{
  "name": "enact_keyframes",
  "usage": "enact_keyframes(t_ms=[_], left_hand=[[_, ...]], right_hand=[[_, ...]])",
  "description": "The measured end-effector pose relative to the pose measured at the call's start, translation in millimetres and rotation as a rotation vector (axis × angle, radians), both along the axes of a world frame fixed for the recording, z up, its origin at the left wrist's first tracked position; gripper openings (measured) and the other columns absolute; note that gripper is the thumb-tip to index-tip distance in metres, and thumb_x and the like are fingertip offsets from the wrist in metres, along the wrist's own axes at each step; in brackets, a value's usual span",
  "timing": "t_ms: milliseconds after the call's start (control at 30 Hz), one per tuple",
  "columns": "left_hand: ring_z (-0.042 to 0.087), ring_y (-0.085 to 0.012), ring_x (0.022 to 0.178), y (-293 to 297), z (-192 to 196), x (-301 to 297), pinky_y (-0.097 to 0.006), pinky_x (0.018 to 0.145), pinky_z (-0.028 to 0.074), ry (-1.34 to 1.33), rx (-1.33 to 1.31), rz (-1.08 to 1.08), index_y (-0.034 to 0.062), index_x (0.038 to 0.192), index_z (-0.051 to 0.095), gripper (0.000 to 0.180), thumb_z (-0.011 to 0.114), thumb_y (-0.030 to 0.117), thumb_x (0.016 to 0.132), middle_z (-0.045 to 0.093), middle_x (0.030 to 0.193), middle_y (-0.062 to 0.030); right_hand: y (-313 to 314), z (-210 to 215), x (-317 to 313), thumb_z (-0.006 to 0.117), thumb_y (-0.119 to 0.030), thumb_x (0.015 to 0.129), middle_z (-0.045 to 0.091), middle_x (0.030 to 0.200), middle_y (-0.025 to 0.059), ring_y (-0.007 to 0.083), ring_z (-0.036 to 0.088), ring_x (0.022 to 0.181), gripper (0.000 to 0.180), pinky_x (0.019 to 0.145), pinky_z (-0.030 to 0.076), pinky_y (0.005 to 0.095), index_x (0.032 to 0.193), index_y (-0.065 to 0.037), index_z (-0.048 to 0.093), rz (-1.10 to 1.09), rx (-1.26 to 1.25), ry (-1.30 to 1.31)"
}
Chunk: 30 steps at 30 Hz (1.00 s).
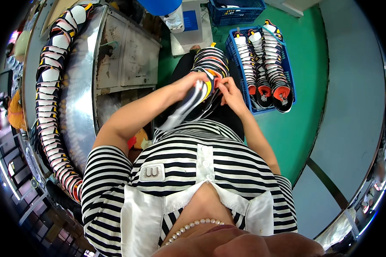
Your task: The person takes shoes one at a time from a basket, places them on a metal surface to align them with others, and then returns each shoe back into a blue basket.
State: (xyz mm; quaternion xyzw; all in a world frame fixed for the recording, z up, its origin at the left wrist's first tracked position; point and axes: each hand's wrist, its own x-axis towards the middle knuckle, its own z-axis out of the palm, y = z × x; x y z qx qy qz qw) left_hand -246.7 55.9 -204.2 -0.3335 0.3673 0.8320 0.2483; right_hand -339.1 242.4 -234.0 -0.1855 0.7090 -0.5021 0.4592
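Observation:
On my lap lies a nested stack of shoe uppers [210, 60], dark, white and orange with yellow tabs. My left hand [194, 80] is closed round one upper [185, 107] at the near end of the stack; its white and dark side is smeared by motion. My right hand [230, 92] has thumb and fingers pinched at the orange and yellow opening of that near end. Its fingertips are partly hidden, and I cannot tell whether both hands grip the same upper.
To the right, a blue plastic basket [292, 64] on the green floor [304, 30] holds three rows of nested uppers. A long curved row of uppers [47, 107] lies along the metal worktop [79, 81] at left. A grey cabinet [128, 51] and a white-and-blue machine [192, 34] stand ahead.

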Motion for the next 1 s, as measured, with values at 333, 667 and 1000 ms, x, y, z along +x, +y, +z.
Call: enact_keyframes(t_ms=[333,667,1000], left_hand=[[0.056,-0.0164,0.105,-27,92,47,-0.03,0.09,0.045,0.397,-0.324,0.014,0.005,0.125,0.047,0.046,0.064,0.02,0.085,0.059,0.111,-0.0059],[0.06,-0.0126,0.095,-117,73,87,-0.025,0.085,0.045,0.259,-0.563,0.763,0.0021,0.12,0.052,0.05,0.055,0.044,0.091,0.061,0.108,-0.0048],[0.057,-0.0092,0.083,-128,41,23,-0.024,0.073,0.045,0.382,-0.77,0.56,0.0,0.107,0.059,0.03,0.06,0.023,0.087,0.062,0.094,-0.0022]], right_hand=[[-86,74,-19,0.06,-0.022,0.088,0.059,0.105,0.0145,0.0187,0.058,0.09,0.037,0.081,0.045,0.0288,0.116,0.001,0.052,0.084,-0.394,0.475],[-197,35,-25,0.061,-0.01,0.085,0.061,0.083,0.0042,0.0112,0.056,0.077,0.021,0.071,0.046,0.0238,0.104,-0.002,0.058,-0.03,-0.406,0.354],[-218,38,-16,0.062,-0.014,0.087,0.067,0.081,0.0081,0.0113,0.06,0.074,0.02,0.067,0.045,0.025,0.1,0.0,0.064,-0.046,-0.37,0.253]])
